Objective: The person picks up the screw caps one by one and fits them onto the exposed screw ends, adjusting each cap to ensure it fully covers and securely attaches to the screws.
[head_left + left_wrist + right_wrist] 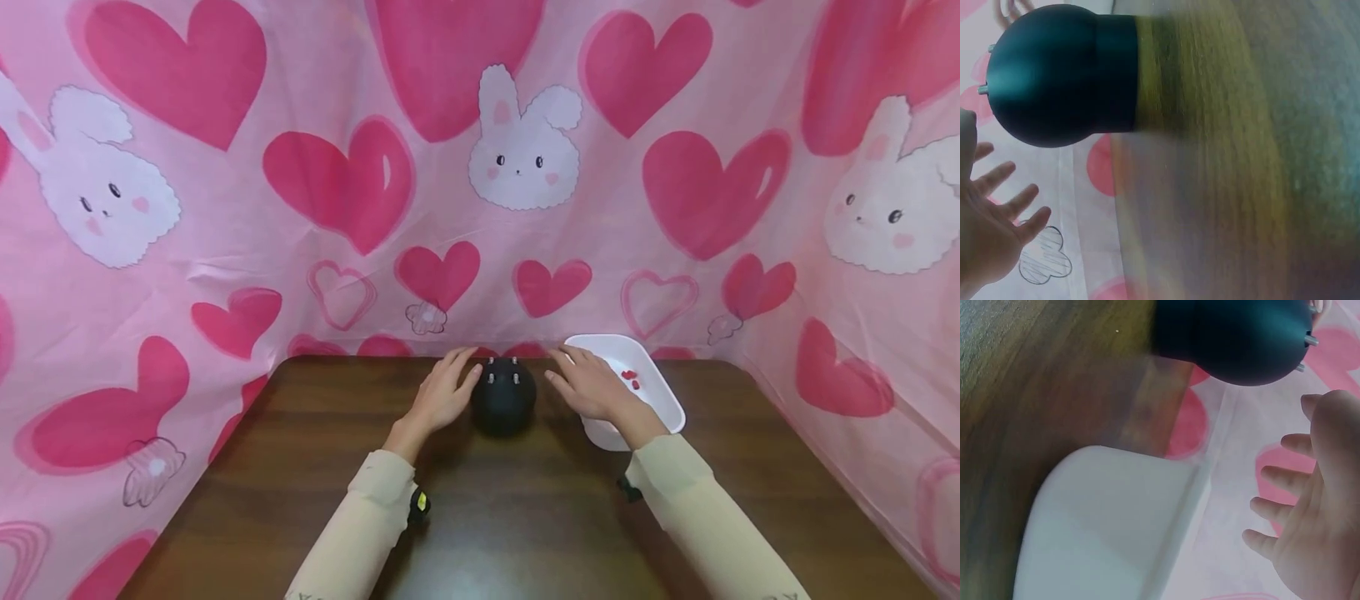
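A black ball-shaped object (503, 408) with several short metal pins (515, 378) on top stands on the table. In the left wrist view its body (1044, 75) narrows to a short cylindrical base. My left hand (441, 392) is raised at its left side, fingers extended, the thumb close to the ball's upper edge. On the opposite side my right hand (592, 388), also with extended fingers, hovers between the ball and a white tray (660, 400), overlapping the tray in the head view. Both palms face the ball, and neither hand grips anything. Small red pieces (628, 375) lie inside the tray.
The brown wooden table (510, 517) runs back to a pink curtain (330, 217) printed with hearts and rabbits, which also hangs along both sides. A dark band with a yellow mark (422, 502) sits at my left wrist.
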Motion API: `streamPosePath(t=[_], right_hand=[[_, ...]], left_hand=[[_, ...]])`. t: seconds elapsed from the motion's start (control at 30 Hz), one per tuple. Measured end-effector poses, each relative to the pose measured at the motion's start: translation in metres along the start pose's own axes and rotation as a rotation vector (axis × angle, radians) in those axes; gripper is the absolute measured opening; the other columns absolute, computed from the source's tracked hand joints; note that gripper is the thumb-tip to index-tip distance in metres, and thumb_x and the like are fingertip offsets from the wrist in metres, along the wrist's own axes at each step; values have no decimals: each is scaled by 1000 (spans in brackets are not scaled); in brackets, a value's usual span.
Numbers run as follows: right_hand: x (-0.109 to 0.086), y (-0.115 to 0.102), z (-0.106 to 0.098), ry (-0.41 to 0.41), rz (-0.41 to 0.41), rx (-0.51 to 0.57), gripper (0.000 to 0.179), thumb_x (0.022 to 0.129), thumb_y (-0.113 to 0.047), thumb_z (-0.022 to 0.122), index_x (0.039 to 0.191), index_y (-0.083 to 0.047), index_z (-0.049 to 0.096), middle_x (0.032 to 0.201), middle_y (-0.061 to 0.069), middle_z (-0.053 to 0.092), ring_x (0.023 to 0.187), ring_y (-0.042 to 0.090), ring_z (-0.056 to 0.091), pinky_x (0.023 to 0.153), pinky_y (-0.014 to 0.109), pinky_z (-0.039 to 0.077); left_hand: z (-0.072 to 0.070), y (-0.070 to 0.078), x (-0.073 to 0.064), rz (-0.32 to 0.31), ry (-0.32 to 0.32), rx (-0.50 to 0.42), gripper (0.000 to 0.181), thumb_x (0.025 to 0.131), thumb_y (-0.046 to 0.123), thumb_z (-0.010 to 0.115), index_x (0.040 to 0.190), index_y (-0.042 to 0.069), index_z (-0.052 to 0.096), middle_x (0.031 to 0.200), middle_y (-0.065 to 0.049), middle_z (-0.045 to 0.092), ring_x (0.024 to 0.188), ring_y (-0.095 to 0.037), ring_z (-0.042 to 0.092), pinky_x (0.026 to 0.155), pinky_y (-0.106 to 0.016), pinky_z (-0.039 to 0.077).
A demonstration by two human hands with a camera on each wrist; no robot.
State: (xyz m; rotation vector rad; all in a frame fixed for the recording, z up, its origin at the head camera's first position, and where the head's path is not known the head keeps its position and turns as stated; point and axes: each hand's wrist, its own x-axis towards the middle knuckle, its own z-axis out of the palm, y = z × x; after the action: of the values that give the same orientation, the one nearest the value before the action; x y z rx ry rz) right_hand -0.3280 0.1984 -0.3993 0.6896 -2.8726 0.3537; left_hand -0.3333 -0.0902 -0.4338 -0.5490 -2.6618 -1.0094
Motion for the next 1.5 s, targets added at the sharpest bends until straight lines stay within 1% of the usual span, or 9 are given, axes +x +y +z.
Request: streamPosePath(t=[0.1,0.23,0.47,0.57,0.7,0.9,1.1,1.3,1.5], right_hand=[[0,-2,-6,3,-5,0,60,105,-39,50,154,-5,44,156,21,44,144,44,39,119,62,28],[-4,-3,-12,-4,-6,8,59,105,-39,50,154,-5,45,155,21,45,143,43,40,118,62,30],[-11,1,-15,7,-21,20,57,105,-36,51,153,-6,46,152,23,47,141,44,42,116,64,31],[-15,2,-17,2,-16,21,58,105,-37,51,153,-5,46,152,23,47,141,45,41,116,65,31],[-18,5,-19,-13,-11,11,60,105,-39,50,153,-3,45,153,23,46,142,45,41,116,65,31],[-18,9,-22,-29,-20,-9,62,105,-40,52,152,-1,45,154,23,46,142,45,42,116,63,32],[-19,18,-26,-36,-40,-12,60,105,-36,54,152,0,45,153,24,47,140,46,43,115,63,33],[-14,29,-29,-42,-36,-11,61,105,-35,54,153,0,43,152,26,46,139,48,43,115,63,33],[-9,39,-31,-39,-42,-26,60,105,-35,53,151,2,45,149,28,48,136,50,46,112,64,36]], left_hand=[[0,2,1,8,-9,-29,53,107,41,48,156,20,45,157,-7,45,144,-30,42,117,-57,35],[5,5,-1,20,-46,-40,54,109,38,43,159,16,39,160,-7,41,146,-31,39,120,-55,32],[17,8,-6,21,-94,30,65,110,45,35,163,8,25,168,-9,27,152,-30,31,123,-50,27],[20,9,-9,7,-129,63,72,109,51,33,165,9,17,171,-8,20,155,-28,24,124,-48,24],[21,11,-12,0,-159,83,77,106,57,33,166,12,12,172,-5,14,157,-24,18,125,-48,23],[24,11,-13,7,-166,112,81,105,60,36,166,13,10,172,-4,13,157,-22,17,125,-45,23],[26,11,-12,2,-173,102,83,105,60,36,166,11,10,172,-6,13,157,-24,16,125,-46,22],[26,11,-11,-14,-183,101,84,105,61,34,166,11,6,173,-5,9,158,-22,14,125,-44,21],[26,13,-10,-2,-185,104,82,106,58,36,165,9,7,173,-6,10,158,-22,14,125,-43,22]])
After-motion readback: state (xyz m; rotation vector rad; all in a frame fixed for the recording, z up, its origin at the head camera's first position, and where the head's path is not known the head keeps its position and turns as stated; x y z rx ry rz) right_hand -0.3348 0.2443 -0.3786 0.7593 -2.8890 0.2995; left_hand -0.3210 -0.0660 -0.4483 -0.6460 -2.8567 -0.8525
